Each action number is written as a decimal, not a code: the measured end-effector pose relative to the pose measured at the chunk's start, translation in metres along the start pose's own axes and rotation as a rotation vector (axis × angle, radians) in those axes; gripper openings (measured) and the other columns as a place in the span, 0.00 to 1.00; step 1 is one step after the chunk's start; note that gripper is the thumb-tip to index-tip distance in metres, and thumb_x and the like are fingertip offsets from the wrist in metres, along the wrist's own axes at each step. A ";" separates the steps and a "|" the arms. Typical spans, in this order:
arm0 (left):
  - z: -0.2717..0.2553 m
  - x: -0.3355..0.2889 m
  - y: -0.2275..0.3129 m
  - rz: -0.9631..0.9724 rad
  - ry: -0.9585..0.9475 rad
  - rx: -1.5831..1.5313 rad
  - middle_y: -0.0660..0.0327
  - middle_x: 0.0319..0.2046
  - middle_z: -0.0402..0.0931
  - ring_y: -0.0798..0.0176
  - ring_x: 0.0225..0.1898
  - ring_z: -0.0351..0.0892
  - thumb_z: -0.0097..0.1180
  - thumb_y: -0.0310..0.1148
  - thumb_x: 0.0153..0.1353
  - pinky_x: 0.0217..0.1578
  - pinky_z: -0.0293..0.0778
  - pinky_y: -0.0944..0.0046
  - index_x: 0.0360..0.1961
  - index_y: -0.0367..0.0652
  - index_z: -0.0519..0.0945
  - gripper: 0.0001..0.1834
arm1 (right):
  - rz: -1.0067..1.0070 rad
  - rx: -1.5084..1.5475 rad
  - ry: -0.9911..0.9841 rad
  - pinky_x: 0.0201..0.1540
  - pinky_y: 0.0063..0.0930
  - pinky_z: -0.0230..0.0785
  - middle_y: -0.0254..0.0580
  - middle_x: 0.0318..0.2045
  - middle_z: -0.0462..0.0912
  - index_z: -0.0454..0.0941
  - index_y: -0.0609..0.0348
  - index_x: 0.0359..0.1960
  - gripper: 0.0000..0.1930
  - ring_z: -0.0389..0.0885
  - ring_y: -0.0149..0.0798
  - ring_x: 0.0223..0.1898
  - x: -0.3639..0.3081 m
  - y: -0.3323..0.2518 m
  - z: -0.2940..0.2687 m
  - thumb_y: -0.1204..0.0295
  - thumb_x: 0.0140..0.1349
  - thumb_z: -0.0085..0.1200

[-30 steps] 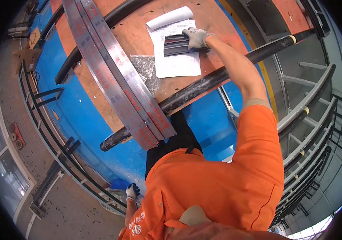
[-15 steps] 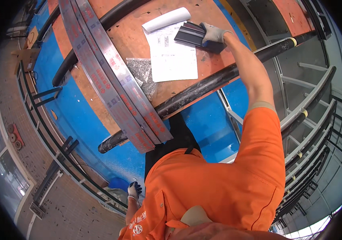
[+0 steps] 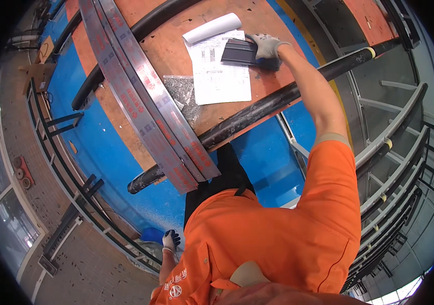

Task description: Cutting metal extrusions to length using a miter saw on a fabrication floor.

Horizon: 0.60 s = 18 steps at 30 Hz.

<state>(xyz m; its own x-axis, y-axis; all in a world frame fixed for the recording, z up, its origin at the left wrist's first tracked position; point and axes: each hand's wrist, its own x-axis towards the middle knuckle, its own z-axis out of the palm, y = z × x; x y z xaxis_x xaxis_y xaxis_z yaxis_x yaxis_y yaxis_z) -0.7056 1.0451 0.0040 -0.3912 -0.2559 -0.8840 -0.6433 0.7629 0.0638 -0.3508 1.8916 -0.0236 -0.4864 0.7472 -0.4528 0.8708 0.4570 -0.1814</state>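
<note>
My right hand (image 3: 268,47), in a white work glove with dark fingertips, grips a short dark profile piece (image 3: 239,52) with long grooves. The piece lies over the right part of a printed paper sheet (image 3: 222,84), whose far end rolls up. Some of its right side is hidden behind my hand. Beside the sheet is a clear plastic bag (image 3: 181,92) of small parts. Low at my left side hangs my left hand (image 3: 170,240), gloved too, with loosely bent fingers a little apart and nothing visible in it.
Long metal profiles (image 3: 148,101) in printed film lie across the orange-brown worktop (image 3: 171,53) on the left. Black padded bars (image 3: 257,109) cross the worktop. Racks with padded rails (image 3: 387,147) stand at right, a dark green metal frame (image 3: 74,195) at left, near a blue bucket (image 3: 152,235).
My right hand has shifted slightly left and nearer, and the dark profile piece has turned and tilted in it, showing a different face. My left hand stays about where it was.
</note>
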 end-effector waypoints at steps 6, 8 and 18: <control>0.003 0.000 0.010 -0.013 -0.036 -0.013 0.60 0.28 0.77 0.60 0.22 0.74 0.52 0.41 0.65 0.20 0.66 0.61 0.42 0.52 0.77 0.09 | 0.012 0.130 0.518 0.57 0.41 0.68 0.45 0.56 0.77 0.73 0.51 0.59 0.27 0.76 0.49 0.54 -0.069 -0.003 0.006 0.68 0.54 0.54; 0.001 0.009 0.005 -0.024 -0.064 -0.008 0.59 0.28 0.77 0.60 0.22 0.75 0.51 0.41 0.65 0.20 0.66 0.61 0.43 0.52 0.77 0.09 | 0.081 0.388 0.667 0.53 0.39 0.70 0.47 0.50 0.80 0.77 0.55 0.53 0.20 0.78 0.49 0.48 -0.119 -0.019 0.013 0.68 0.58 0.54; 0.004 0.035 0.007 0.001 -0.182 0.002 0.59 0.30 0.78 0.58 0.24 0.76 0.51 0.42 0.65 0.21 0.67 0.60 0.44 0.52 0.78 0.11 | 0.437 0.742 0.297 0.34 0.35 0.72 0.44 0.26 0.83 0.80 0.60 0.31 0.11 0.80 0.47 0.27 -0.329 -0.118 0.194 0.65 0.59 0.56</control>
<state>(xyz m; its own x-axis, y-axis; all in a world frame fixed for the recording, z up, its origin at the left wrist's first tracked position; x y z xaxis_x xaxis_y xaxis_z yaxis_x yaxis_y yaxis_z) -0.7207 1.0436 -0.0287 -0.2660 -0.1439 -0.9532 -0.6416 0.7644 0.0636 -0.2798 1.4984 -0.0226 -0.0112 0.9216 -0.3880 0.7540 -0.2472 -0.6087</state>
